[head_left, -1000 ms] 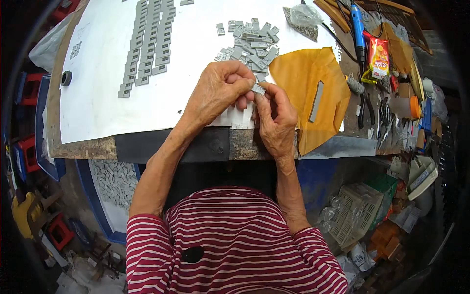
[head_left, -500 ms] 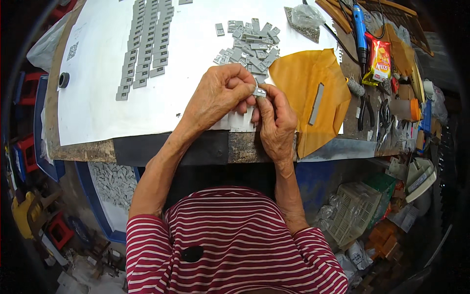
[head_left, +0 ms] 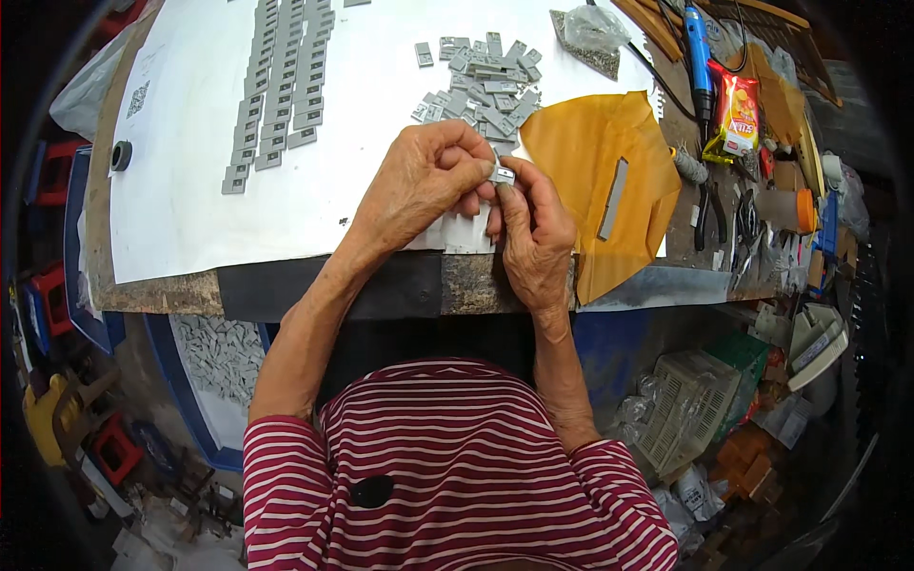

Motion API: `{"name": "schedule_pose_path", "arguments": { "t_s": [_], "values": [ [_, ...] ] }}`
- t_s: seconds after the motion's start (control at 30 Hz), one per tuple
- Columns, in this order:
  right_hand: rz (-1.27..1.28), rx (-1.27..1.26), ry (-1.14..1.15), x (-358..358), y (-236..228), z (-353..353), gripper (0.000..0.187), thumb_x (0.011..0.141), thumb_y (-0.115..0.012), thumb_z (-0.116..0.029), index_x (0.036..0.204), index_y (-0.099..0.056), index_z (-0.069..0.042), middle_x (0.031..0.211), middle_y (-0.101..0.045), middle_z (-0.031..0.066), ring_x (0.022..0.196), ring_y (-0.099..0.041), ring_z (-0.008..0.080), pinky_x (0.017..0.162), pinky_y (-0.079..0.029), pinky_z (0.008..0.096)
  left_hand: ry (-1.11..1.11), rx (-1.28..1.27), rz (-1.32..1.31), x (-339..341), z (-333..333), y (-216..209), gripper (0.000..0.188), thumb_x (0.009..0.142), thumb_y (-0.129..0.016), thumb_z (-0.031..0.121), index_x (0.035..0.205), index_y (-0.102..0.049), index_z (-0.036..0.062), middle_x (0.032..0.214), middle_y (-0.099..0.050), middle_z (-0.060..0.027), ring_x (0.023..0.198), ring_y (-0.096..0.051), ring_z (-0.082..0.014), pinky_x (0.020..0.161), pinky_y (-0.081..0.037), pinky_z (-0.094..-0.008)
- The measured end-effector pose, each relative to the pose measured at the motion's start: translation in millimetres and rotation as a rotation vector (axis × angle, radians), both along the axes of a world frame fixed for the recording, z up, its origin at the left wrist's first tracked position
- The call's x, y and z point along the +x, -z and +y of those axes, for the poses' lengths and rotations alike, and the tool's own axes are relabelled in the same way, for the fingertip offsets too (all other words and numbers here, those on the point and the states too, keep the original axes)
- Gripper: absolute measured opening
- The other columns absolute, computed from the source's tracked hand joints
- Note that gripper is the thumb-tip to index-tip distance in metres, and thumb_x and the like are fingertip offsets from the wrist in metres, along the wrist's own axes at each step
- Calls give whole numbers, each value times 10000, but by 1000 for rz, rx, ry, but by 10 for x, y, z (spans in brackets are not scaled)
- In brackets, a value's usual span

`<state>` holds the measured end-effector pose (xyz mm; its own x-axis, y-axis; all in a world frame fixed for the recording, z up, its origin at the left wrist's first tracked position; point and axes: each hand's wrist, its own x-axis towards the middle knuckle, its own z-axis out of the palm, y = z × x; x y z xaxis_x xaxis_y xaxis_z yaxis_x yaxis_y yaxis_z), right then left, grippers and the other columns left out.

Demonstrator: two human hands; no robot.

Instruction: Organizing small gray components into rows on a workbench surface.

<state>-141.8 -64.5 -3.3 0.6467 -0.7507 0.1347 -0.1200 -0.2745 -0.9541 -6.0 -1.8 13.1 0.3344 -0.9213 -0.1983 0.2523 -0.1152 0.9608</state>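
Observation:
Between my two hands, over the near edge of the white-covered table, is a small grey rectangular piece (head_left: pixel 504 175) with a slot in its face. My left hand (head_left: pixel 433 181) pinches its left side with thumb and forefinger. On the right side, my right hand (head_left: pixel 533 224) grips it, thumb in front and fingers curled behind. Just beyond the hands lies a loose heap of similar grey pieces (head_left: pixel 490 81). Farther left, more of them stand in overlapping rows (head_left: pixel 276 95). Fingers hide part of the held piece.
Right of my hands lies brown paper (head_left: pixel 590 124) with a grey strip (head_left: pixel 614 200) on it. Beyond are a blue pen-shaped power tool (head_left: pixel 700 57), a red snack packet (head_left: pixel 735 114) and black-handled pliers (head_left: pixel 709 219). A black tape roll (head_left: pixel 121 155) sits far left; a blue tray (head_left: pixel 195 400) of pieces is below.
Both hands keep their pinch on the grey piece with hardly any movement. The whole view has shifted very slightly.

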Motion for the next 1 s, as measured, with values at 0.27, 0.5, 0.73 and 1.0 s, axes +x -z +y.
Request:
{"name": "schedule_pose_path", "arguments": {
  "t_s": [0.27, 0.5, 0.73, 1.0],
  "values": [
    [-8, -13, 3, 4, -7, 6, 209, 886, -472, -24, 1082, -517, 32, 672, -489, -11, 532, -441, 35, 473, -374, 171, -2, -29, -21, 12, 2, 21, 126, 811, -553, 85, 887, -569, -15, 658, -595, -45, 538, -541, -74, 504, -443, -188],
    [-46, 20, 32, 7, -54, 13, 243, 849, -524, -29, 1079, -503, 46, 692, -525, 37, 528, -494, 71, 460, -413, 203, -74, -49, 32, -18, 5, 0, 100, 794, -554, 49, 853, -575, -29, 646, -606, -56, 519, -545, -69, 478, -433, -180],
    [-42, -23, 151, -47, -245, -22, 161, 845, -521, -23, 990, -540, 46, 665, -538, 29, 529, -499, 70, 470, -409, 200, -155, -83, -23, 12, 22, -45, 107, 790, -543, 30, 860, -572, -46, 660, -618, -80, 525, -552, -74, 485, -441, -183],
    [66, -153, 173, -61, -44, -78, 63, 815, -533, -18, 847, -556, 31, 678, -556, 102, 562, -525, 155, 511, -419, 275, -159, -103, 25, -21, 23, -56, 112, 783, -540, 29, 855, -572, -52, 668, -618, -94, 536, -562, -81, 495, -457, -189]
  ]
}}
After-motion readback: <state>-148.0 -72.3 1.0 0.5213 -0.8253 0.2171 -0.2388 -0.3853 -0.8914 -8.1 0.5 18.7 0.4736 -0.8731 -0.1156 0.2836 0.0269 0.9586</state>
